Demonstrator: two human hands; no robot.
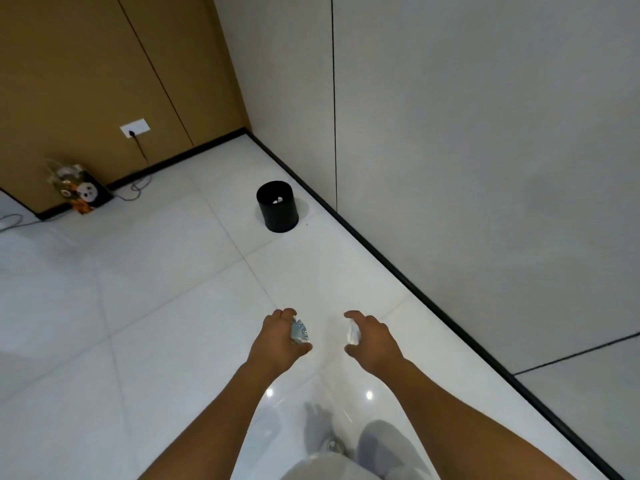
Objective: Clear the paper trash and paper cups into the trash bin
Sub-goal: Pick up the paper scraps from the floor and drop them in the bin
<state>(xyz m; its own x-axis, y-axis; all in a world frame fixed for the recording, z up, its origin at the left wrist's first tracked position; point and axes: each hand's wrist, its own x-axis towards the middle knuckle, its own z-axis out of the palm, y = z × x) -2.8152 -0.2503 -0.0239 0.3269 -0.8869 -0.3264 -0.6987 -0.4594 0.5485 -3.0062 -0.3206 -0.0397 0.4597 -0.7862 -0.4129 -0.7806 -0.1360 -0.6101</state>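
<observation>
A patterned bag (81, 192) stood at the far left against the brown wall panel, below a wall socket (134, 127) with a cord trailing onto the white tiled floor (156, 289). Farther right, the black trash bin (277, 206) sat near the grey wall, white scraps visible inside. In the foreground, a person's left hand (277, 337) gripped a crumpled blue-printed paper cup (300, 332), while the right hand (372, 339), held apart from it, curled around a white piece of paper trash (352, 333), both well short of the bin.
</observation>
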